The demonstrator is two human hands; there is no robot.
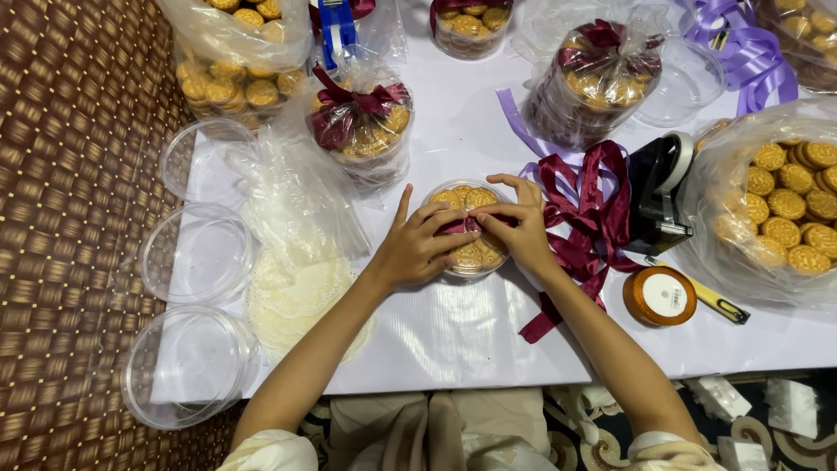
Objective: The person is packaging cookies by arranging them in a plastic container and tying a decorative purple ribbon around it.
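1. A round clear tub of biscuits (469, 228) is set near the middle of the white table (453, 331), directly in front of the person.
2. A dark red ribbon (582, 209) is laid across the top of the tub; its loose lengths are piled just to the right, trailing toward the table edge.
3. The left hand (411, 249) is rested on the left side of the tub, fingers spread, fingertips pressed on the ribbon at the lid centre. It is not closed around anything.
4. The right hand (520, 222) is curled over the right side of the lid, and the ribbon is pinched between its fingertips.
5. Step in hand, as judged: the ribbon is being crossed or knotted on the lid. No finished bow is seen on this tub.
6. The next move would call for the crossing point to be held down while the free ends are drawn tight, so that the ribbon is kept centred.
7. Nearby items:
   - a black tape dispenser (660, 194) and an orange tape roll (660, 296) to the right;
   - a bag of loose biscuits (780, 205) at the far right;
   - finished tubs with bows (362, 126) behind;
   - empty clear tubs (187, 362) stacked along the left edge, beside paper doilies (292, 301).
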